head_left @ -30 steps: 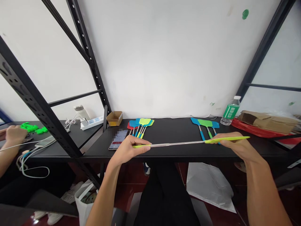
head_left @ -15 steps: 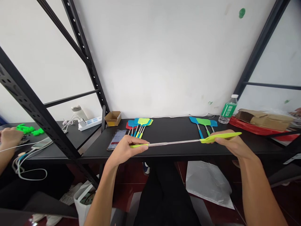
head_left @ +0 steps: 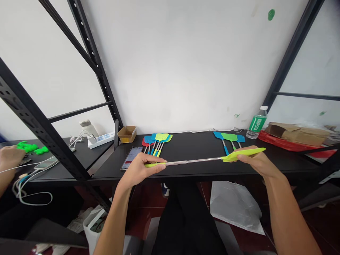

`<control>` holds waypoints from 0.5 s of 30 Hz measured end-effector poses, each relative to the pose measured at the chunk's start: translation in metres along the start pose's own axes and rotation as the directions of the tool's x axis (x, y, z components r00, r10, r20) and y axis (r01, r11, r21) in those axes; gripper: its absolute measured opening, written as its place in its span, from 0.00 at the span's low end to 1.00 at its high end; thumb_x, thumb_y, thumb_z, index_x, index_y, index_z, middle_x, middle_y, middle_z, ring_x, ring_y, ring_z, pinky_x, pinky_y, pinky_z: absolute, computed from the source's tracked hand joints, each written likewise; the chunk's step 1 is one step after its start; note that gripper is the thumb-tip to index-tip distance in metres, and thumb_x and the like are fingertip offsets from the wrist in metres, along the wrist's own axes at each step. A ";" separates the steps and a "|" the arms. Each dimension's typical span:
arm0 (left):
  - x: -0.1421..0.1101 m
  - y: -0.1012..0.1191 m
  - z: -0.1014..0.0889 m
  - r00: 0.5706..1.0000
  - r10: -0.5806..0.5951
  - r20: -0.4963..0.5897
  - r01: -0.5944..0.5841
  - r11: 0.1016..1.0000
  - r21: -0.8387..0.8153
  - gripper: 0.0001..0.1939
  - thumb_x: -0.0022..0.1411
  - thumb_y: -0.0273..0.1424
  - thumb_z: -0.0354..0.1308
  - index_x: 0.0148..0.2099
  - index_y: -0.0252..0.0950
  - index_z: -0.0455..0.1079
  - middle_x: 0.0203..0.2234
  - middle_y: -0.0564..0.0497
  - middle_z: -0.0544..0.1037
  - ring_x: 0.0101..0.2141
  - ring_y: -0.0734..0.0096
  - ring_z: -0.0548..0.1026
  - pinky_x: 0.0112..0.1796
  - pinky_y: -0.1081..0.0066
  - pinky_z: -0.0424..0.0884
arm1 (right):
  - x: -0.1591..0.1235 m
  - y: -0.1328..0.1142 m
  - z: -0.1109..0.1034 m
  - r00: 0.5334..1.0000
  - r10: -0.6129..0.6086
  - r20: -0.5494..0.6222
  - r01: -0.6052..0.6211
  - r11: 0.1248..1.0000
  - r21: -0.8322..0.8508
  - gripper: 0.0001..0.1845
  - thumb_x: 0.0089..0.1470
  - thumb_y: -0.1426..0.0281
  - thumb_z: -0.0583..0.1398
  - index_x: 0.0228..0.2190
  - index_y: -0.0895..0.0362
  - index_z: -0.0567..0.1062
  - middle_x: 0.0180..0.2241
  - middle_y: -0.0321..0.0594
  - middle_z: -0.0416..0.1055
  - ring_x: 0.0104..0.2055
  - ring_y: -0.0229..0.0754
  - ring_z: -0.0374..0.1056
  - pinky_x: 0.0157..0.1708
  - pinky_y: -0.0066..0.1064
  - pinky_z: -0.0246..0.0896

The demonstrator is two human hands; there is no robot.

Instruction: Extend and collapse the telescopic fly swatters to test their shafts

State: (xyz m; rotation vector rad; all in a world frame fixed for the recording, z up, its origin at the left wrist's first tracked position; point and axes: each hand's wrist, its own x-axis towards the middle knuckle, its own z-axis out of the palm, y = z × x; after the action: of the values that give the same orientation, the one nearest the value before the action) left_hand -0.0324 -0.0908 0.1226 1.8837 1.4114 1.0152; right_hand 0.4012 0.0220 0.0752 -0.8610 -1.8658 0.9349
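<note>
A yellow-green fly swatter (head_left: 196,160) with a thin metal telescopic rod is held level above the front of the black table. My left hand (head_left: 142,166) is closed on its handle end, thumb and fingers pinching it. At the other end, my right hand (head_left: 255,160) grips the swatter's flat head, thumb on the near side; its other fingers are partly hidden behind. Beyond my left hand lies a fanned group of several red, blue and yellow-green fly swatters (head_left: 161,137). Behind my right hand rests another group, blue and green fly swatters (head_left: 228,136).
A phone (head_left: 132,158) and a small cardboard box (head_left: 127,134) are at the left. At the right stand a water bottle (head_left: 257,123) and a cardboard piece (head_left: 297,134) on red plastic. Farther left are a power strip (head_left: 102,139) and another person's hand (head_left: 10,157). Black shelf posts (head_left: 92,60) flank the table.
My right hand has moved left with the swatter's head, toward my left hand, and the rod looks slightly shorter. My left hand has barely moved.
</note>
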 end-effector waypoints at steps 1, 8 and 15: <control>0.000 0.000 0.000 1.000 0.000 -0.001 0.000 1.000 0.000 0.20 0.56 0.45 0.66 0.40 0.32 0.83 0.18 0.52 0.70 0.21 0.78 0.56 0.22 0.73 0.51 | 0.000 0.000 0.000 1.000 0.010 0.004 -0.010 1.000 0.012 0.18 0.52 0.53 0.66 0.36 0.54 0.85 0.34 0.45 0.82 0.35 0.54 0.78 0.36 0.40 0.74; 0.000 0.002 0.002 1.000 0.018 -0.020 -0.017 1.000 0.020 0.19 0.56 0.44 0.66 0.39 0.33 0.83 0.20 0.51 0.73 0.21 0.77 0.59 0.22 0.73 0.52 | 0.001 0.000 0.003 1.000 0.029 -0.001 -0.028 0.999 0.038 0.18 0.51 0.54 0.68 0.36 0.54 0.85 0.34 0.44 0.82 0.35 0.53 0.77 0.36 0.39 0.73; -0.002 0.009 0.005 0.999 0.045 -0.020 -0.044 0.998 0.048 0.18 0.57 0.43 0.66 0.41 0.33 0.83 0.25 0.49 0.78 0.23 0.74 0.64 0.24 0.74 0.56 | 0.002 -0.006 0.004 0.998 -0.011 0.057 0.007 0.998 0.060 0.14 0.54 0.57 0.66 0.35 0.54 0.85 0.35 0.44 0.82 0.36 0.52 0.77 0.36 0.37 0.70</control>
State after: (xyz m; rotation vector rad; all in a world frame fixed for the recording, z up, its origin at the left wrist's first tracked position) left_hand -0.0238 -0.0948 0.1262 1.9517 1.4237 1.0343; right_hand 0.3957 0.0192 0.0798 -0.7970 -1.8792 1.0141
